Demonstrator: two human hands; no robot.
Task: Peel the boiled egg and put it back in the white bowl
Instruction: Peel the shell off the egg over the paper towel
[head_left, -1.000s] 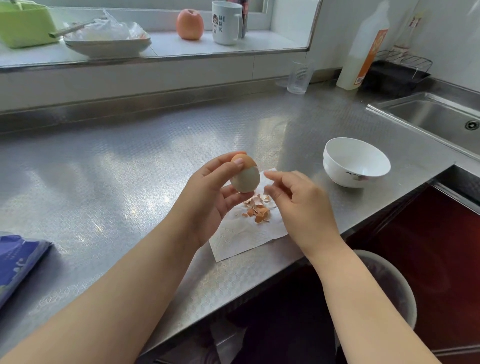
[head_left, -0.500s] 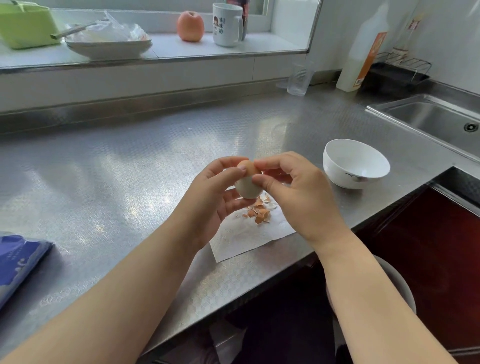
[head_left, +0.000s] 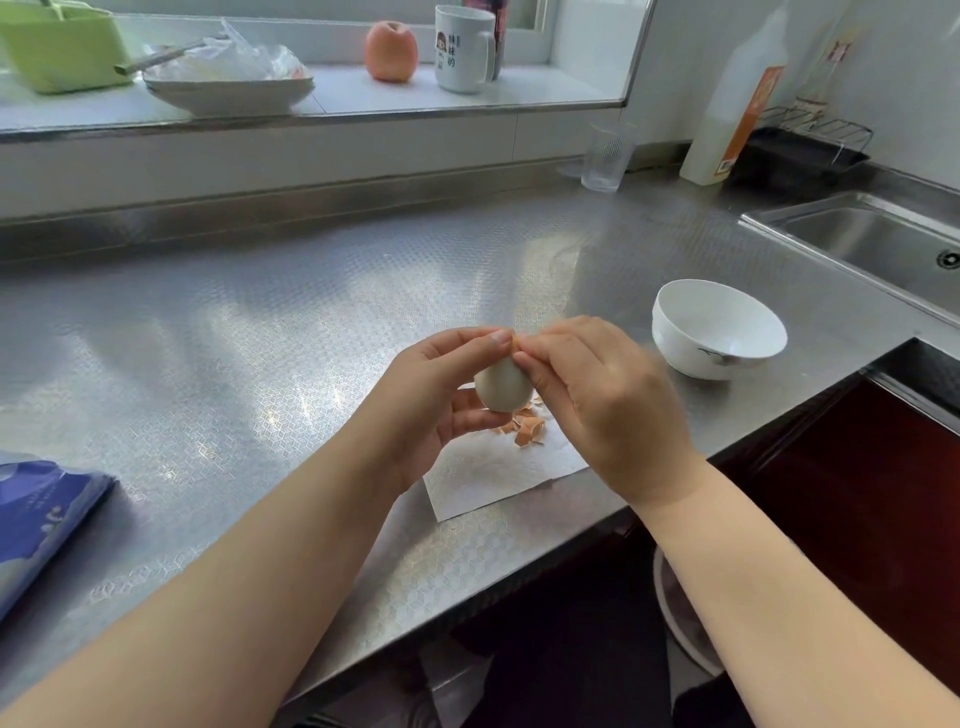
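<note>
Between both hands' grip, left hand (head_left: 431, 410) cradles egg (head_left: 503, 385), right hand (head_left: 597, 410) pinching its top.

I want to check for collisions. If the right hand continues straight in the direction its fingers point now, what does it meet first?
The right hand points left, fingertips at the top of the egg. It would probably meet the shell cap there first, then the left hand thumb just behind it.

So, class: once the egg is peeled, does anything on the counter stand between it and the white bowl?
Nothing visible does. The egg, held by the left hand and right hand, has bare counter between it and the empty white bowl.
</note>
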